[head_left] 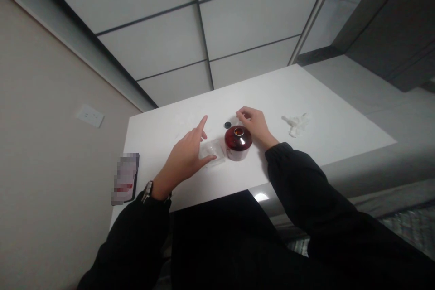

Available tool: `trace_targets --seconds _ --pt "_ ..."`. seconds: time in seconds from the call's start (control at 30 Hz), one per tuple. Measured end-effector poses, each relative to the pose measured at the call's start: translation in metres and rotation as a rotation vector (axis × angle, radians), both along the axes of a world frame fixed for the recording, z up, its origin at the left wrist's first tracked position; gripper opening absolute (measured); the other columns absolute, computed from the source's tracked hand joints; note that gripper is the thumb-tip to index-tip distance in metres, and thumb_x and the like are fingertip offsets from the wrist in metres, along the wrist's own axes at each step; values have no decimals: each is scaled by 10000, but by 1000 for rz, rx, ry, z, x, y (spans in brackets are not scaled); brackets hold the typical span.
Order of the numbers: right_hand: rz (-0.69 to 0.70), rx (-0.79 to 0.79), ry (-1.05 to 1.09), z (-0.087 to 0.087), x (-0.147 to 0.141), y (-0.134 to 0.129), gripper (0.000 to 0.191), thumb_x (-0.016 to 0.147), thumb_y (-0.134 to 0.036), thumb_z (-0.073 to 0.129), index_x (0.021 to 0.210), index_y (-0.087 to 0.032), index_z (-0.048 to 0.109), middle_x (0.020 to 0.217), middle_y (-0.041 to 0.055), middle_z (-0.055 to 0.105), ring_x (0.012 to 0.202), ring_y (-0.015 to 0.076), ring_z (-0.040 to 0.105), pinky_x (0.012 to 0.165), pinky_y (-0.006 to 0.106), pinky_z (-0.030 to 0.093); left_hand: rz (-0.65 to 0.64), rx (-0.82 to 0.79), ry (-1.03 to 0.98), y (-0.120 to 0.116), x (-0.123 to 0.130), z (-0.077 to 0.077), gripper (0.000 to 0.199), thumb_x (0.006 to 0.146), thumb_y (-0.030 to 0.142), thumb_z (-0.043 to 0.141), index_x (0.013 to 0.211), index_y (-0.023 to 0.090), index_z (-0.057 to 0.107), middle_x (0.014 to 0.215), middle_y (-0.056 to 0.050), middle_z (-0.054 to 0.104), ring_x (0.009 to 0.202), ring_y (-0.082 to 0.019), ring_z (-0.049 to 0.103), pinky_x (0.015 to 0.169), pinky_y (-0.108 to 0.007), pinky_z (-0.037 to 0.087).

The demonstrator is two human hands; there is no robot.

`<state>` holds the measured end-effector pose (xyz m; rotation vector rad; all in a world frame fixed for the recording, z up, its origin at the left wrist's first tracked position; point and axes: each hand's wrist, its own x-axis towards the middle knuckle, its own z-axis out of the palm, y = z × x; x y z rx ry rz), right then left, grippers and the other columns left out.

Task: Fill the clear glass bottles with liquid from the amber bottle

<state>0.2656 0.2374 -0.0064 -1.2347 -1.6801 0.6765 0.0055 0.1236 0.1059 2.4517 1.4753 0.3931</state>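
A dark red, round-shouldered bottle (238,142) with an open neck and a pale lower part stands upright on the white table. Just left of it lies a clear plastic piece (215,152), and my left hand (186,152) hovers at its left side with index finger and thumb spread, holding nothing. Behind the bottle my right hand (253,121) has its fingers curled together beside something clear and hard to make out. A small dark round cap (227,125) sits on the table between the hands, touched by neither.
A crumpled white tissue (296,124) lies on the right of the table (333,118). At the left edge is a phone (126,179), partly pixelated. White panels stand behind the table, and a wall with a socket (90,116) is at left.
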Motion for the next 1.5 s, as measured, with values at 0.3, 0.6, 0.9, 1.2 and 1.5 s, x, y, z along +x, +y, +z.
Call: trace_targets --seconds 0.3,0.6,0.9,1.2,1.5 --pt "223 192 -160 -21 1 7 279 1005 -415 647 1232 -281 740 1306 111 732 1219 325 636 1096 528 486 -103 -11 19 -7 2 -2 1067 870 241 769 1708 235 109 1357 -141 663 1157 -289 672 987 -445 566" --pt "311 227 -277 -28 2 12 261 1025 -441 638 1162 -276 787 1200 78 803 1109 304 675 1045 518 510 -118 14 66 -7 6 4 962 937 206 714 1695 229 123 1372 -123 675 1214 -282 654 1033 -440 551" --pt "409 263 -245 -23 2 9 415 985 -418 691 1389 -325 703 1394 57 750 1236 306 669 1096 551 482 120 26 93 -6 14 -1 800 912 314 823 1586 218 404 1152 -49 769 1033 -248 742 859 -352 576" --pt "508 268 -287 -30 0 11 485 1026 -343 634 1508 -386 610 1560 30 641 1372 302 616 1156 588 467 204 -28 -9 -9 11 -10 344 876 372 861 1088 233 629 1189 -50 808 1025 -280 785 847 -388 594" --pt "526 205 -337 -31 -21 22 229 1003 -290 657 1190 -322 785 1255 24 812 1186 278 704 1101 504 494 164 -72 -73 -10 10 -9 283 920 292 788 1151 239 634 1253 -37 792 1130 -280 768 959 -429 596"
